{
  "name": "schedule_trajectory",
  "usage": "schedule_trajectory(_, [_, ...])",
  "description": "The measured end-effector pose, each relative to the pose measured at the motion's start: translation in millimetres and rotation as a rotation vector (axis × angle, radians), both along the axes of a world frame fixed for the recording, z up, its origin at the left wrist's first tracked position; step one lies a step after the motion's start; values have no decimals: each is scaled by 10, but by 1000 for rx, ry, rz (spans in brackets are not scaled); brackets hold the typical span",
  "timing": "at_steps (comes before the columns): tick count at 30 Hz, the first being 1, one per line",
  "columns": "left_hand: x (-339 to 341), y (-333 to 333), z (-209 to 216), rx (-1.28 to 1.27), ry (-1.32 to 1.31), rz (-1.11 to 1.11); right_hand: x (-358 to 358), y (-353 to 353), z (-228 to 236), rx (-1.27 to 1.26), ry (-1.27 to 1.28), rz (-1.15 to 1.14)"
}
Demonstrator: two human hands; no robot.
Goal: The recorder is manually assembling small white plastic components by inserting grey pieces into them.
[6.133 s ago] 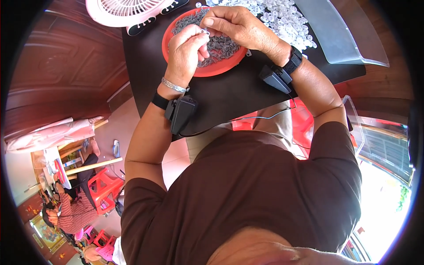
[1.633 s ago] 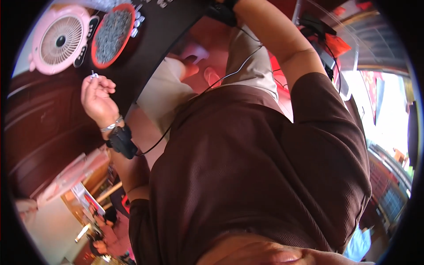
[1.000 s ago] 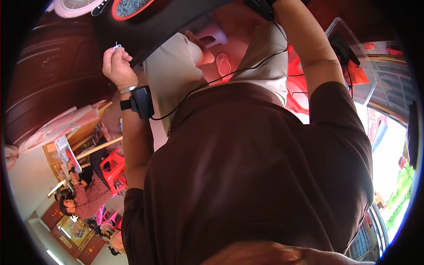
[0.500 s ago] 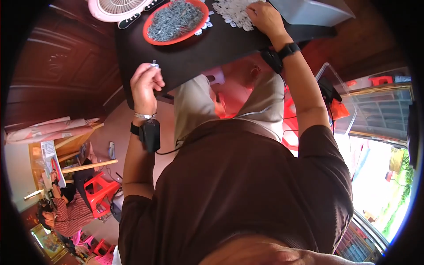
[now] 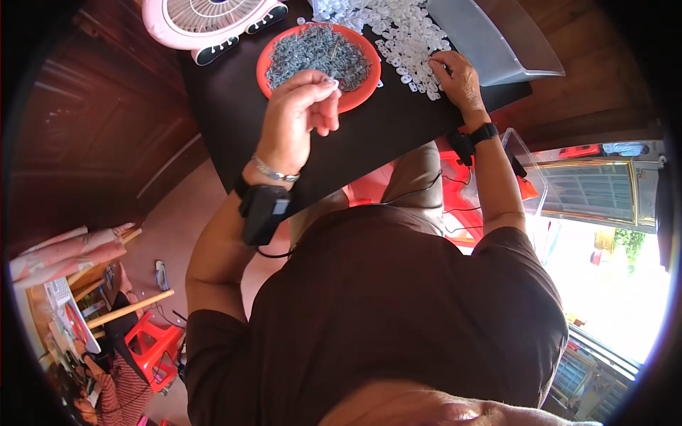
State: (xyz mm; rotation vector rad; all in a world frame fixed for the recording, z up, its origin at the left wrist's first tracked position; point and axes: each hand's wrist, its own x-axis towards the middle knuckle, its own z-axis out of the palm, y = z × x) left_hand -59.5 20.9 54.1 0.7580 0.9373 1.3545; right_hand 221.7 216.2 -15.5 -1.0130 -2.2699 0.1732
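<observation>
My left hand [image 5: 290, 122] is raised over the near edge of a red bowl [image 5: 372, 86]. Its thumb and index finger pinch a small white plastic piece [image 5: 332, 82], largely covered by the fingertips. Many thin grey metal bits [image 5: 302, 57], like screws or nails, fill the bowl; their exact kind is too small to tell. My right hand [image 5: 459, 79] rests at the right edge of a heap of small white plastic pieces [image 5: 408, 42], fingers curled together. Whatever lies between those fingertips I cannot make out.
Everything lies on a black table [image 5: 341, 153]. A pink fan [image 5: 206, 21] stands at the far left, a grey translucent bin [image 5: 497, 42] at the far right. Red stools [image 5: 150, 348] and another person in a striped top [image 5: 124, 390] are at lower left.
My left hand has moved from the table's left edge to the right, over the bowl, still pinching a small piece. My right hand has drawn back to the heap's near right side. The view has shifted.
</observation>
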Motion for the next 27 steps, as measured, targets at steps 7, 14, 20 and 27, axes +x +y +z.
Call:
schedule_trajectory(7, [46, 113, -350, -9, 166, -83, -96, -39, 63, 112, 22, -63])
schedule_trajectory(14, [172, 26, -307, 137, 384, -158, -490, -231, 284, 261, -260, 231])
schedule_trajectory(20, [203, -20, -226, 82, 433, -25, -860, -107, 1, 295, -255, 282])
schedule_trajectory(27, [226, -98, -168, 29, 239, 145, -765, -119, 140, 188, -347, 230])
